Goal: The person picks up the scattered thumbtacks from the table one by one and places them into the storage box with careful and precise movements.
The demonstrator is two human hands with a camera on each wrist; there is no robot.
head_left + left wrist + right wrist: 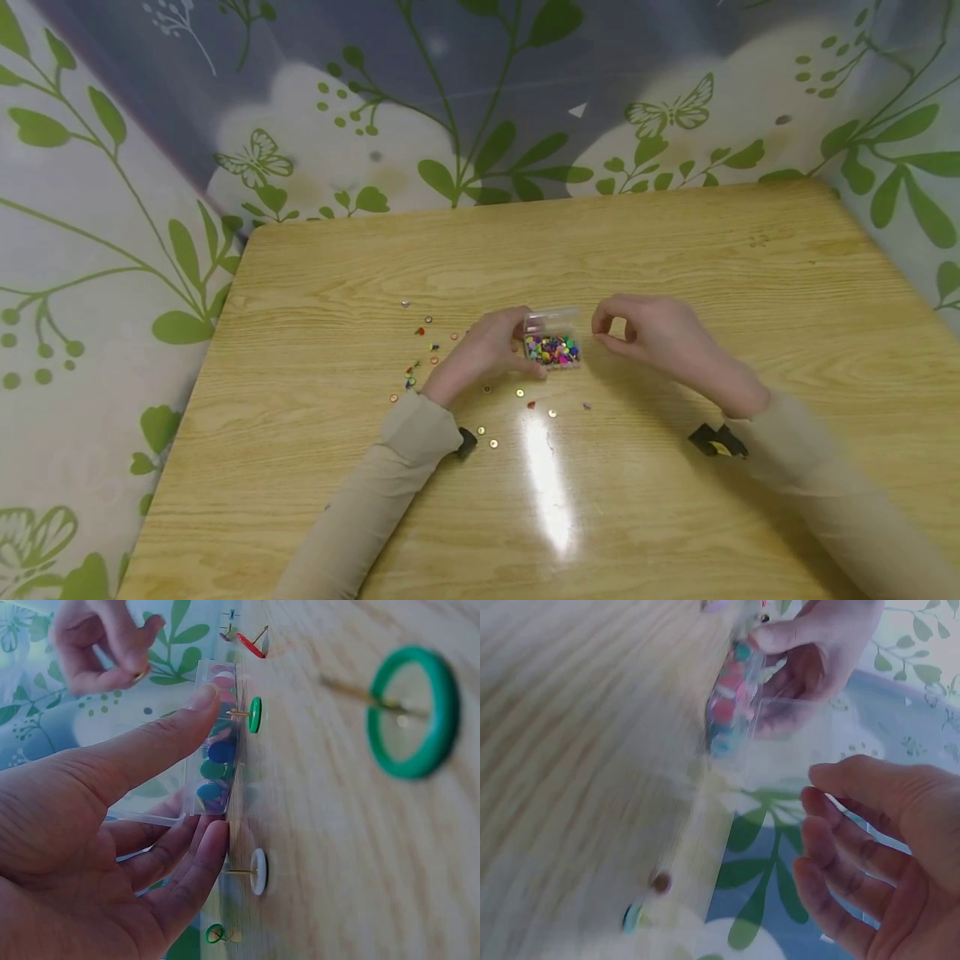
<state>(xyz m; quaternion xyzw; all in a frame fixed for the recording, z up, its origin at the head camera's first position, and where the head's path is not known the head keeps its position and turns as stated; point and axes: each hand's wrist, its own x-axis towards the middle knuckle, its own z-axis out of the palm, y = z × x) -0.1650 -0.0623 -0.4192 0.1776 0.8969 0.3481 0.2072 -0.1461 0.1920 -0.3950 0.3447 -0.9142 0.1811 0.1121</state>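
A small clear plastic box (553, 353) with its lid (552, 320) raised stands on the table, full of multicoloured thumbtacks (724, 710). My left hand (491, 343) holds the box from its left side, thumb at the near edge and fingers behind, as the left wrist view (90, 795) also shows. Just right of the box, my right hand (651, 332) is raised above the table with thumb and index finger together. At those fingertips a small brassy spot shows in the left wrist view, apparently a thumbtack (138, 676), mostly hidden by the fingers.
Loose thumbtacks lie scattered left and in front of the box, among them a green one (412, 712), a white one (259, 871) and a red one (531, 405). The wooden table (337, 275) meets a leaf-patterned wall covering (487, 100) at the back.
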